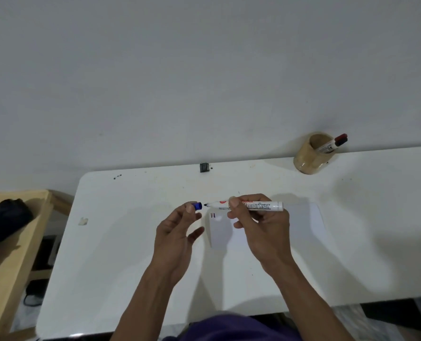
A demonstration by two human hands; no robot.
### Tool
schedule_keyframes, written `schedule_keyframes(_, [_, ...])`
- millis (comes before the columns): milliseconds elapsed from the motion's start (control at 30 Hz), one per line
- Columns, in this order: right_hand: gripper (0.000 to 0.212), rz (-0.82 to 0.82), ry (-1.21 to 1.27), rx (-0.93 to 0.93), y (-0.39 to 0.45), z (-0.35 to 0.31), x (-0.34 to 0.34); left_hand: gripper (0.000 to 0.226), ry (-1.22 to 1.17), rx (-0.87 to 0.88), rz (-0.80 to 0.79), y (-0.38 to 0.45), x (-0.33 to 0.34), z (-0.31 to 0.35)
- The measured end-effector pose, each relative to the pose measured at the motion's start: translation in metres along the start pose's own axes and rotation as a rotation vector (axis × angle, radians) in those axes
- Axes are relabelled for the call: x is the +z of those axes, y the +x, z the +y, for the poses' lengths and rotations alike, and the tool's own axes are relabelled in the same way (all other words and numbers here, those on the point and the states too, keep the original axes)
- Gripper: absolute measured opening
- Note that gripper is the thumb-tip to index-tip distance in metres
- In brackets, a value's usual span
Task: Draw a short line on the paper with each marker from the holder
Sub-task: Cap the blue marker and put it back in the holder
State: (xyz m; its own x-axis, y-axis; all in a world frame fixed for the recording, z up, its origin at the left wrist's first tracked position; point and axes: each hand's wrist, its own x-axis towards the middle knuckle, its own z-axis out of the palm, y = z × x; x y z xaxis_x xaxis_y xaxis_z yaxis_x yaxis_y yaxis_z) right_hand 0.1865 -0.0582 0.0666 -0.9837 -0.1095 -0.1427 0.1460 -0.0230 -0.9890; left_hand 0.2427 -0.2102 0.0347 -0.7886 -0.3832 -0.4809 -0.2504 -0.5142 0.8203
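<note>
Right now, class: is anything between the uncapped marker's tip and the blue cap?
Nothing visible. The marker in the right hand points straight at the blue cap held in the left hand's fingers, with only open air between.

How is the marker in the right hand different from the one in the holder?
The held marker is uncapped, its tip bare and its blue cap in the left hand; the marker in the holder has its dark red cap on. The held one lies level above the paper in the right hand; the other leans against the rim of the holder. Both have white barrels with print.
</note>
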Motion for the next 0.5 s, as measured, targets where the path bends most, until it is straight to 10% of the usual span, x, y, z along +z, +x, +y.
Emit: schedule_keyframes(500, [0.024, 0.025, 0.007, 0.007, -0.025, 0.002, -0.001, 0.026, 0.012, -0.009, -0.095, -0.027, 0.009, -0.005])
